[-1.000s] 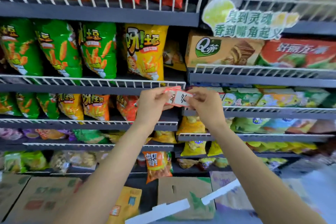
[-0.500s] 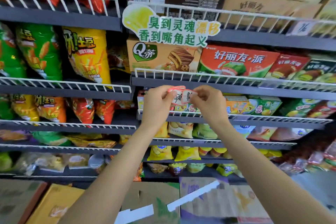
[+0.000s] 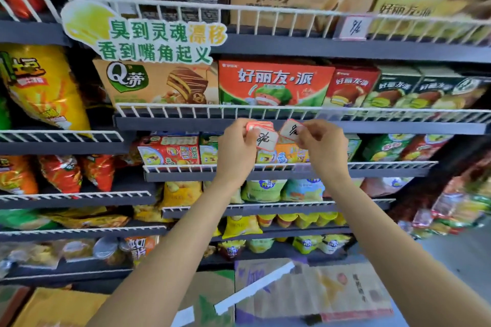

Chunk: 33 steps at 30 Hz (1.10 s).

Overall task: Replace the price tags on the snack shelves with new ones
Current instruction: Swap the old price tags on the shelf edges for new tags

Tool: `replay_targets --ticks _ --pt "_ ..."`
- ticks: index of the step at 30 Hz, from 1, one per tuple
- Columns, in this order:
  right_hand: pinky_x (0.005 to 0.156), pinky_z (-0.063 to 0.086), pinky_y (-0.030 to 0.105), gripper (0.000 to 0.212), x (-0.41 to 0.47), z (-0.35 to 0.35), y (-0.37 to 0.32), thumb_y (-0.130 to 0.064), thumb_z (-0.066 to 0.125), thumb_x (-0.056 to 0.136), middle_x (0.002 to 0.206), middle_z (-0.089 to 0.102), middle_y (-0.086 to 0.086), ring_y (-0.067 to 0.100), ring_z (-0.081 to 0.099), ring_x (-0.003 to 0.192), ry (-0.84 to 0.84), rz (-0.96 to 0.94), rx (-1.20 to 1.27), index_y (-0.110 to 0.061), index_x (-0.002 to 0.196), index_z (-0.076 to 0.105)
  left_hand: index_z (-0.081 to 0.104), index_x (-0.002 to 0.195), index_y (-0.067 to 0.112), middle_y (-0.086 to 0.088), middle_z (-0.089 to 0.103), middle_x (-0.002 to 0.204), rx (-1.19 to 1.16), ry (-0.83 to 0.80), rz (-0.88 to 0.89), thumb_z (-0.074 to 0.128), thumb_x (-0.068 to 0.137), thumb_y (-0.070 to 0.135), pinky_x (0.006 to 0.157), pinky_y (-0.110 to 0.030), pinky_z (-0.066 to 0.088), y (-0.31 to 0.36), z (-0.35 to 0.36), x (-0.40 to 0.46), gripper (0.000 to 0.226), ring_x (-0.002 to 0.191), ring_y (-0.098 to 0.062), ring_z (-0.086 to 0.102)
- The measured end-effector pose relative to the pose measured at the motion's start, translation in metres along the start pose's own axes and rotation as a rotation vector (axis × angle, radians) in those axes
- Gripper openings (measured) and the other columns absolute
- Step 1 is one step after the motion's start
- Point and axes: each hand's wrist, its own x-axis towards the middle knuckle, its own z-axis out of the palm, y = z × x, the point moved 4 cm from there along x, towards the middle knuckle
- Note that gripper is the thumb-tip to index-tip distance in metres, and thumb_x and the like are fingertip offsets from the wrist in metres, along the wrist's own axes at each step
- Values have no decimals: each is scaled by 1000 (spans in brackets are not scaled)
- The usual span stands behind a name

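Snack shelves [image 3: 292, 125], left hand [image 3: 235, 151] gripping tag stack [image 3: 261, 131], right hand [image 3: 322, 145] pinching 1 tag [image 3: 291, 129]

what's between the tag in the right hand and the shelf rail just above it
Nothing visible. The right hand pinches one tag directly in front of the grey shelf rail; the left hand holds the remaining stack off to the side.

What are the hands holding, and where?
Left hand grips a stack of price tags by its left end; right hand pinches one tag's right edge.
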Motion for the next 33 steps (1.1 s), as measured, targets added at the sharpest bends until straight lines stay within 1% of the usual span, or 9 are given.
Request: replay_targets --ticks 6,8,10,13,16,18,25,29,33 --pt "58 47 22 15 47 -43 50 -13 51 95 72 63 -2 15 60 64 -12 -63 -67 -11 101 65 59 101 4 -17 66 88 23 -17 -61 47 97 15 70 -49 51 11 81 10 17 77 -30 64" --pt "51 38 9 15 60 -56 61 -14 51 95 74 64 0 11 56 62 -3 -107 -83 -12 99 65 59 110 7 -17 66 98 17 -49 -79 47 97 14 68 -41 53 16 105 12 20 76 -27 65" --pt "54 36 14 15 72 -67 70 -16 51 95 83 66 5 14 57 71 9 -148 -87 -11 98 66 56 124 11 -13 64 114 -30 -63 -79 47 96 12 72 -29 55 24 123 15 28 82 -23 66" --pt "63 32 15 17 82 -74 76 -16 52 94 96 63 9 11 50 75 -15 -204 -106 -8 101 66 44 138 13 -12 60 125 39 -59 -83 48 96 13 87 -32 48 33 138 22 41 95 -28 65" --pt "66 34 15 17 89 -76 78 -16 53 94 95 61 8 12 50 74 -47 -256 -125 -9 101 67 42 140 15 -12 63 101 66 -47 -65 48 96 13 80 -38 50 39 146 25 44 80 -30 66" --pt "65 37 14 17 94 -77 80 -17 53 94 93 61 8 15 53 76 -48 -278 -112 -10 101 68 42 139 16 -4 53 86 73 -46 -47 49 96 12 76 -44 51 41 151 25 45 75 -36 65" --pt "67 34 0 19 101 -80 77 -15 55 93 91 57 -1 7 51 74 -32 -358 -56 -8 103 70 38 141 19 -27 66 83 80 -31 -58 51 95 11 63 -41 47 40 156 18 48 74 -39 63" --pt "71 38 7 18 103 -78 73 -12 58 91 91 55 0 9 51 79 -12 -448 -44 -7 102 71 40 140 22 -23 66 73 155 -48 -13 50 95 11 56 -31 36 35 153 13 47 57 -28 51" --pt "69 46 26 19 101 -72 69 -9 57 89 92 58 11 14 51 78 -28 -578 -79 -5 102 71 42 138 23 -12 58 61 262 -73 25 50 94 10 52 -26 31 32 147 12 47 47 -13 42"
